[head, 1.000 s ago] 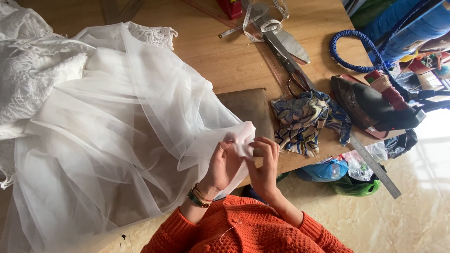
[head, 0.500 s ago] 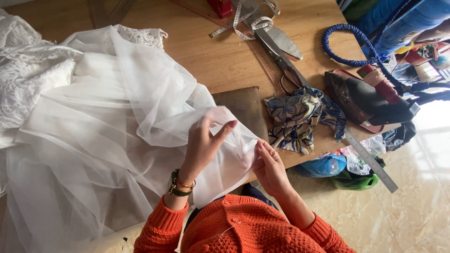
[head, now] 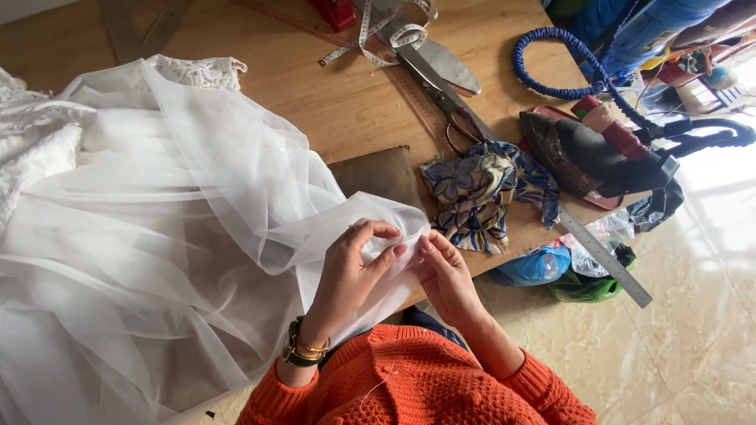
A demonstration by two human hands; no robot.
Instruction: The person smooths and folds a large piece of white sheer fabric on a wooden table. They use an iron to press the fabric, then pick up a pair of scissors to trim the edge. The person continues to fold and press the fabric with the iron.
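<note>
**At the counter's near edge: sheer white tulle, pinched in both hands**

Between my fingers: a fold of white tulle (head: pixel 197 236), its edge pinched by left hand (head: pixel 354 271) and right hand (head: pixel 445 275), both closed on it, thumbs meeting. I judge it very light, limp, slippery and easily snagged; best taken at the folded edge, gently. Leftward the tulle spreads over the counter (head: pixel 315 94). Just beyond the fingers: patterned fabric scrap (head: pixel 480 197). Farther: scissors (head: pixel 441 86), iron (head: pixel 598 157).

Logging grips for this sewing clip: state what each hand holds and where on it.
Both the left hand and the right hand pinch the white sheer fabric at its near edge, fingertips close together. No needle can be made out.
</note>
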